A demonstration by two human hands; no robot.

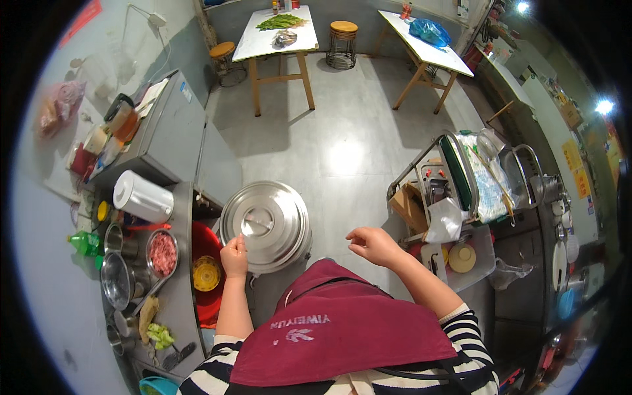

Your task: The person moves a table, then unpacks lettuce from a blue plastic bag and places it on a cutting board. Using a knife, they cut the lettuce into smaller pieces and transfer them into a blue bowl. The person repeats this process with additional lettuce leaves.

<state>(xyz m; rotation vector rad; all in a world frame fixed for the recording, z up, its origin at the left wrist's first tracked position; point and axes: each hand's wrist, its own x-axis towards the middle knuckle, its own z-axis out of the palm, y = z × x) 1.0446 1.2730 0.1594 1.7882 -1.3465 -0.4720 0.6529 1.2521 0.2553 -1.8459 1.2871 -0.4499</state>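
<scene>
My left hand (234, 256) is raised with its fingers curled together, over the near left edge of a large stainless steel pot with a lid (264, 224). No object shows in that hand, and whether it touches the lid is not clear. My right hand (373, 244) hovers over the floor to the right of the pot, fingers loosely bent and apart, holding nothing. A steel bowl of raw minced meat (163, 254) sits on the counter at left. Below the counter is a red basin (206, 291) with a yellow basket (206, 273) in it.
The left counter (185, 222) also carries a white lidded jug (143, 196), steel bowls (116, 281) and a knife (179, 356). A grey refrigerator (173, 133) stands beyond. On my right is a metal cart (414, 173). Two white tables (301, 42) (444, 57) and stools (343, 42) stand ahead.
</scene>
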